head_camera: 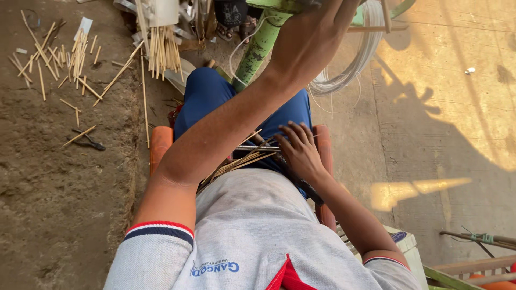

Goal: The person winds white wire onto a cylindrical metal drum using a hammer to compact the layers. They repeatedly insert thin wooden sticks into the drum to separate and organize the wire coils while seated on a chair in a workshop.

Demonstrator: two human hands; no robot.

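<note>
I sit on an orange chair (160, 144) in blue trousers with a bundle of thin bamboo sticks (239, 160) across my lap. My right hand (299, 150) lies on the sticks with its fingers spread, touching them. A dark tool handle (309, 188) lies under its wrist. My left arm reaches forward and up. My left hand (329, 9) is at the top edge by a green painted frame (258, 48). The picture's edge cuts the fingers off, so its grip is hidden.
Cut bamboo sticks (70, 53) lie scattered on the dirt floor at the upper left, with dark pliers (90, 140) near them. A bunch of sticks (163, 51) stands ahead. A coil of white wire (352, 64) hangs by the frame. Concrete floor lies to the right.
</note>
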